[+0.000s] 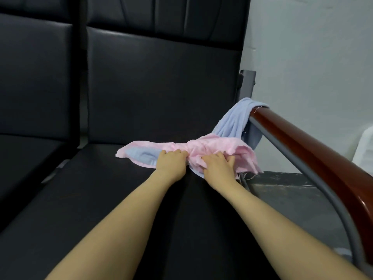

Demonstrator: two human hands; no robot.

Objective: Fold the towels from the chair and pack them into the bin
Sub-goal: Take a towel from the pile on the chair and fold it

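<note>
The job was judged to be only just begun. A pink towel (212,151) was seen lying crumpled, not folded, near the right edge of the black chair seat (113,199), about halfway back. It was bunched tight in the middle. A light blue towel (234,122) was hung over the back end of the wooden armrest (302,146) and trailed down toward the pink one; blue cloth was also seen tucked under the pink towel's left end, but whether it was the same towel could not be told. The left hand (171,161) was curled round the bunched middle of the pink towel. The right hand (219,165) was laid just beside it, with its fingers bent into the pink cloth, gripping it. No folded towel was seen, and no bin was seen either, so all the folding and packing was thought to be left. The seat was made of dark, smooth, shiny stuff, with a tall padded back (161,67). A second black seat (30,98) was set just beside it on the left. A grey metal bar (302,170) was fixed under the armrest. A pale wall (312,47) was seen at the right, and a dark floor (282,190) below it.
</note>
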